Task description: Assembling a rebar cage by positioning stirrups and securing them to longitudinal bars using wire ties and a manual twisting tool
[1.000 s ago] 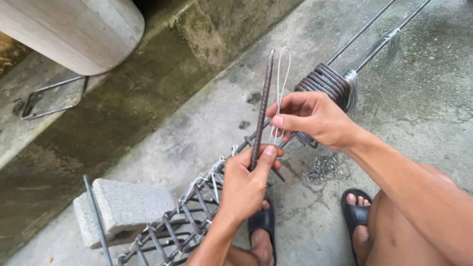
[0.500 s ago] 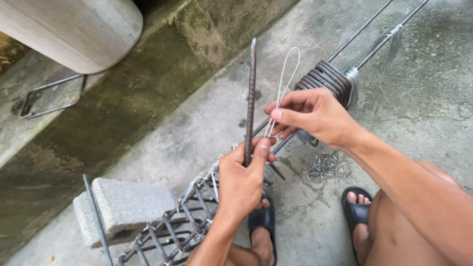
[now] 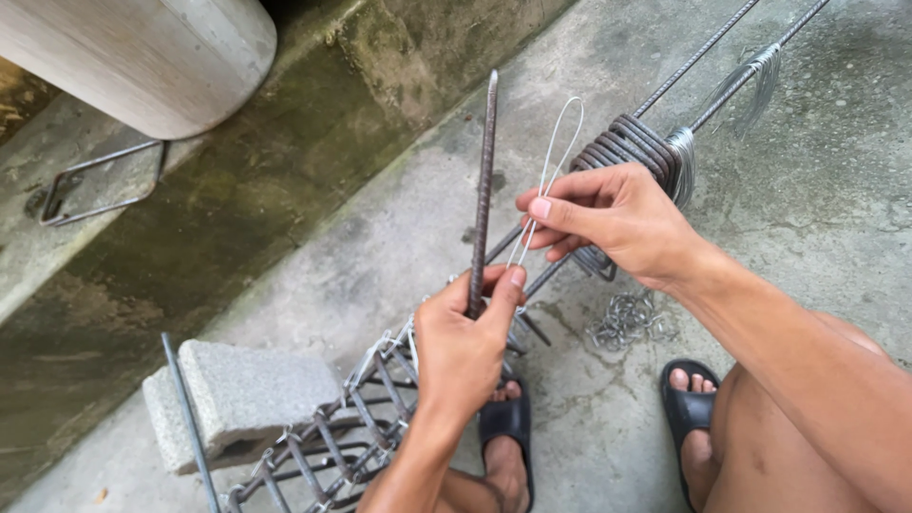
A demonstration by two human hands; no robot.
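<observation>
Steel rebar rod [image 3: 484,180] stands upright in my left hand's [image 3: 463,342] closed grip at the cage [image 3: 351,427], its near ties done, while my right hand [image 3: 608,218] pinches looped tie wire [image 3: 549,171], not yet wrapped.

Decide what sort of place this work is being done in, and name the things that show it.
Probably an outdoor building site or yard: bare concrete ground, a rebar cage resting on a concrete block, and stacked steel stirrups. The left hand grips a ribbed bar.

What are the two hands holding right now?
Left hand: closed around an upright ribbed steel bar.
Right hand: pinching a thin looped tie wire between its fingertips.
</observation>
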